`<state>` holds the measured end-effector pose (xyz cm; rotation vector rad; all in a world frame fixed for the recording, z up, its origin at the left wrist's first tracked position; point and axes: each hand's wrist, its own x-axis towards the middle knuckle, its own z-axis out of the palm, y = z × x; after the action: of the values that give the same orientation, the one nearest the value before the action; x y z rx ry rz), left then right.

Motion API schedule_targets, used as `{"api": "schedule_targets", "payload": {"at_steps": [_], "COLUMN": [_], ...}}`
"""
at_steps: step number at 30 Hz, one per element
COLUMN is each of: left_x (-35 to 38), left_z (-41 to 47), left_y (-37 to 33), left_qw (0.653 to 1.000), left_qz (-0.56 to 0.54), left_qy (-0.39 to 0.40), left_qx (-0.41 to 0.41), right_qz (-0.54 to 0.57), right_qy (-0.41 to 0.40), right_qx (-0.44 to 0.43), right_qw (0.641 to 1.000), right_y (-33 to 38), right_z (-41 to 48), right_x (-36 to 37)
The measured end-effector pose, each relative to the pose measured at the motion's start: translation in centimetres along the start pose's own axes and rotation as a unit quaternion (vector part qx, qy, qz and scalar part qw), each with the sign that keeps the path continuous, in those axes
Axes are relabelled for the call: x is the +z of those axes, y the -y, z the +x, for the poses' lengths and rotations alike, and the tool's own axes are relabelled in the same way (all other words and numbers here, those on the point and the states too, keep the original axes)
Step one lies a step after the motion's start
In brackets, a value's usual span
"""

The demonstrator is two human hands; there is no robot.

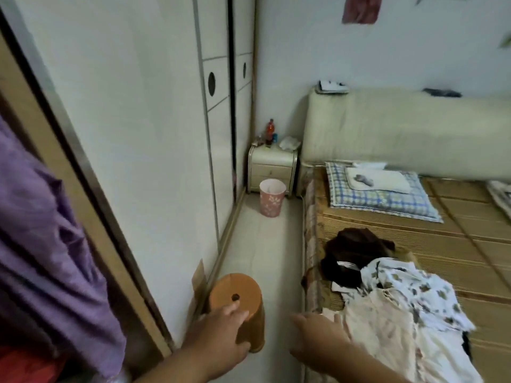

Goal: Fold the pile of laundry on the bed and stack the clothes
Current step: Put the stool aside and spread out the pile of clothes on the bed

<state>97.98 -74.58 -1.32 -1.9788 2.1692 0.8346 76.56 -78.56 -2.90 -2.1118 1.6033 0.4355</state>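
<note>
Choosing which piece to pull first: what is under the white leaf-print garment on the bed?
The leaf-print garment overlaps a dark brown garment and a pale pink garment. How far either runs beneath it is hidden.

Wardrobe doors (154, 134): white, with black round cut-outs (211, 84). Stool (235, 297): plain orange-brown. Waste bin (271, 201): pink with a white flower print. Nightstand (272, 167) and headboard (401, 134): cream. Bottle (270, 129): red. Bed mat (456, 244): straw-tan, finely ribbed, with darker bands. Pillow (387, 203): blue-and-white check; folded cloth (387, 178) on it: white. Clothes: a dark brown garment (351, 252); a leaf-print garment (409, 288), white ground with grey-brown leaves; a pale garment (381, 327), pinkish cream. Hanging cloth (41, 244) at left: purple.
</note>
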Motion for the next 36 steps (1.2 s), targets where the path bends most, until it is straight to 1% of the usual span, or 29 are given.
{"api": "schedule_targets", "payload": {"at_steps": [6,10,14,18,23,27,31,36], "left_x": [-3.6,-5.6,-9.2,-11.6,-11.7,-11.0,-10.0,-9.3], "left_z": [10.5,18.2,25.7,30.9,34.9,37.2,40.0,42.8], "left_y": [-3.4,-5.7,-8.2,-10.5,-14.4,-17.4,-21.7,-27.3], "left_qw": [0.997,0.986,0.971,0.952,0.932,0.918,0.91,0.902], "left_qz": [0.026,0.083,0.118,0.16,0.169,0.172,0.177,0.187], "left_qy": [-0.004,0.022,0.038,0.046,0.088,0.107,0.119,0.113], "left_qx": [0.075,0.143,0.204,0.256,0.307,0.341,0.355,0.372], "right_qz": [0.087,0.115,0.16,0.183,0.222,0.208,0.213,0.219], "right_qy": [-0.022,-0.038,-0.072,-0.103,-0.119,-0.113,-0.102,-0.096], "right_qx": [0.081,0.153,0.231,0.28,0.321,0.358,0.375,0.396], "right_qw": [0.993,0.981,0.957,0.937,0.913,0.903,0.897,0.887], "right_y": [-5.4,-8.8,-11.5,-12.7,-15.3,-18.1,-22.2,-27.2], "right_z": [3.3,5.8,9.2,11.3,12.5,12.8,12.6,12.0], "right_x": [-2.4,-5.5,-7.8,-9.3,-9.4,-9.2,-9.4,-11.1]}}
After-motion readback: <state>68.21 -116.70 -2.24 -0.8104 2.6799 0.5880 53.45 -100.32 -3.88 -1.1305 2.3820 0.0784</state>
